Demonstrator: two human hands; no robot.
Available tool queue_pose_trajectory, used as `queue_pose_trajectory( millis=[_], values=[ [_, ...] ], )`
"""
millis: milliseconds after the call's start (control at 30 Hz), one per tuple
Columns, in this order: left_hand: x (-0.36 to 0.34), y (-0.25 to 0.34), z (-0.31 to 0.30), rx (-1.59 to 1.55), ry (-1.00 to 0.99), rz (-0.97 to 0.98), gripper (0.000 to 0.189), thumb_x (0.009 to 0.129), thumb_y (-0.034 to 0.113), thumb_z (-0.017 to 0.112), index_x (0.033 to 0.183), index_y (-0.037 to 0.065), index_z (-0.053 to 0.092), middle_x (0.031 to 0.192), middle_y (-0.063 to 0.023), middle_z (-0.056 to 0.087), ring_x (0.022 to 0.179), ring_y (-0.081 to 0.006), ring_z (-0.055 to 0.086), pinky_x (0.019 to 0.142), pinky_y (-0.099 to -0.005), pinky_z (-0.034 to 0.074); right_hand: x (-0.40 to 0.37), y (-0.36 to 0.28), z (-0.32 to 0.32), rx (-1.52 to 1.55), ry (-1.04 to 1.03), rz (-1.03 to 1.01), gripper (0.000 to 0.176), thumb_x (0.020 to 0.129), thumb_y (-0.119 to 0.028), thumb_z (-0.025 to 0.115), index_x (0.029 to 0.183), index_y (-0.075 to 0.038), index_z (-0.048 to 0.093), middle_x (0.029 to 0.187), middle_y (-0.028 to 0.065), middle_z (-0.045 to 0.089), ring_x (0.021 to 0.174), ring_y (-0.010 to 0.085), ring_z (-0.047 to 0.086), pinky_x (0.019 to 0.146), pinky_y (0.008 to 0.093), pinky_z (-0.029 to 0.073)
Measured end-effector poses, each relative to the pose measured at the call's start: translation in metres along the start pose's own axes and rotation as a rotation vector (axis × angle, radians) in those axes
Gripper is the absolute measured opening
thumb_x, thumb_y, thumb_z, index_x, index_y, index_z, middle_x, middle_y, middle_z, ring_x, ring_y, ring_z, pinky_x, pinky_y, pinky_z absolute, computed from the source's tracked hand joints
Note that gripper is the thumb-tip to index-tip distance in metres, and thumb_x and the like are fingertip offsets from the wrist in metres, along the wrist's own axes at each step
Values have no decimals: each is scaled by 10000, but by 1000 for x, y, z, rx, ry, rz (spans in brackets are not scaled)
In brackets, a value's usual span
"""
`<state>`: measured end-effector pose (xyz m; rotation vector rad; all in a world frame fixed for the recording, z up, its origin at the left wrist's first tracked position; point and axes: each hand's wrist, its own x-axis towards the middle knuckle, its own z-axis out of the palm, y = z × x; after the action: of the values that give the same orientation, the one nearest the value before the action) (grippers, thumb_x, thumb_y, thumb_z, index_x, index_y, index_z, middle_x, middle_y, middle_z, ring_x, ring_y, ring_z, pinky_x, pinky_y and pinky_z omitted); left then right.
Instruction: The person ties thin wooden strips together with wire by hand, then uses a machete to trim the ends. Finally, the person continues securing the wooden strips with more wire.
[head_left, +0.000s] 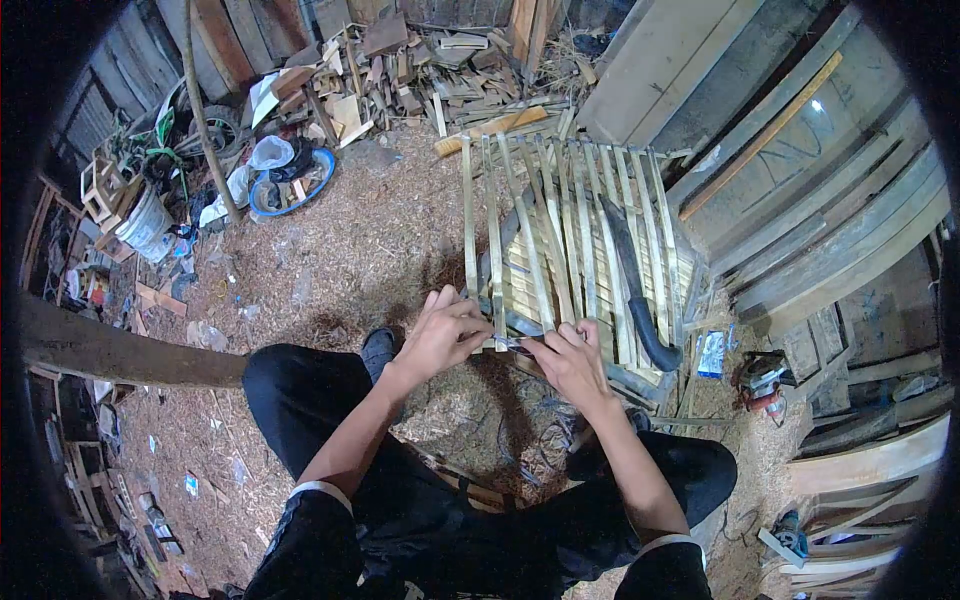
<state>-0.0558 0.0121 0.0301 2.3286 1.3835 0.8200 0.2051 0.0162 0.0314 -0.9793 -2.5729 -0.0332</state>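
Sawdust covers the floor of this workshop, and on it the bamboo strips lie side by side, running from the person's hands away toward a pile of wood scraps. The near ends of the strips come together just in front of the person's knees, where some short cross pieces lie under them.

The left hand is closed, with its fingers curled over the near end of one of the left strips. The right hand is just beside it, almost touching. Its fingers are bent and pressed on the ends of the middle strips, so both hands have hold of the bamboo at the same place. How tight the hold is, I cannot tell.

A long knife with a dark blade and a black curved handle lies on top of the right strips, near the right hand but not touching it. A small blue packet and an orange power tool are on the floor further right. Well apart, at the left, stand a white bucket and a blue ring. Grey wooden planks lean at the right side.
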Motion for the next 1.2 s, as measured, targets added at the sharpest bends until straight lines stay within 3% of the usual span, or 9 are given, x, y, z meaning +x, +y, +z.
queue_pose_trajectory(
  millis=[167, 367, 467, 567, 633, 767, 867, 967, 1200],
  values=[
    [-5, -4, 7, -20, 20, -15, 126, 807, 125, 757, 920, 170, 787, 826, 7, 646, 877, -238, 491, 841, -375, 376, -12, 0, 8, -40, 25, -13, 254, 803, -85, 685, 1046, -154, 714, 824, -15, 576, 894, 166, 563, 887, 387, 374],
    [-8, -9, 4, -80, -54, -136, 74, 808, 130, 739, 876, 103, 742, 837, -40, 669, 879, -249, 509, 813, -385, 368, -27, -1, 16, -27, -10, -5, 302, 783, -46, 661, 1058, -155, 715, 838, -25, 587, 897, 166, 573, 892, 393, 375],
    [-11, -15, 9, -75, -26, -135, 70, 807, 127, 735, 866, 89, 733, 831, -55, 668, 877, -252, 510, 815, -392, 375, -32, 2, 21, -21, -5, -8, 327, 778, -55, 668, 1084, -160, 718, 857, -31, 601, 936, 162, 574, 897, 408, 374],
    [-11, -16, 10, -88, 0, -140, 78, 815, 111, 739, 889, 89, 748, 831, -52, 637, 854, -259, 492, 856, -377, 389, -33, 2, 22, -80, 25, -29, 351, 735, -96, 748, 1073, -186, 725, 811, -43, 562, 868, 157, 547, 874, 440, 350],
    [-10, -13, 5, -127, 25, -124, 91, 818, 133, 742, 900, 92, 746, 911, -58, 650, 963, -262, 534, 943, -395, 390, -31, -2, 13, -19, -46, 63, 325, 799, -86, 691, 1115, -158, 718, 953, -30, 617, 977, 166, 569, 931, 464, 363],
    [-9, 4, -9, -44, -21, -100, 137, 822, 177, 745, 939, 106, 749, 975, -45, 653, 1083, -258, 546, 1038, -440, 349, -20, -15, -19, 64, -114, 141, 355, 793, -130, 720, 1146, -164, 716, 1002, -15, 619, 1026, 180, 554, 982, 504, 335],
    [-7, 11, -14, 81, -16, -40, 183, 822, 216, 747, 978, 120, 749, 992, -30, 663, 1137, -245, 545, 1092, -486, 296, -11, -21, -39, 154, -244, 150, 474, 765, -178, 769, 1231, -169, 685, 1065, 20, 611, 1094, 207, 531, 1031, 537, 299],
    [-6, 11, -7, 49, -33, 13, 220, 824, 213, 743, 1028, 129, 738, 1030, -34, 679, 1130, -231, 551, 1117, -496, 271, -4, -24, -58, 204, -501, 170, 682, 724, -239, 844, 1357, -171, 601, 1172, 70, 576, 1196, 252, 488, 1075, 546, 270],
    [-3, 17, 9, 143, -107, -30, 203, 842, 203, 732, 1028, 122, 722, 1080, -38, 636, 1171, -246, 516, 1099, -505, 271, 8, -24, -77, 388, -402, 153, 586, 821, -321, 789, 1355, -163, 607, 1246, 85, 583, 1249, 258, 467, 1094, 499, 243]
  ],
)
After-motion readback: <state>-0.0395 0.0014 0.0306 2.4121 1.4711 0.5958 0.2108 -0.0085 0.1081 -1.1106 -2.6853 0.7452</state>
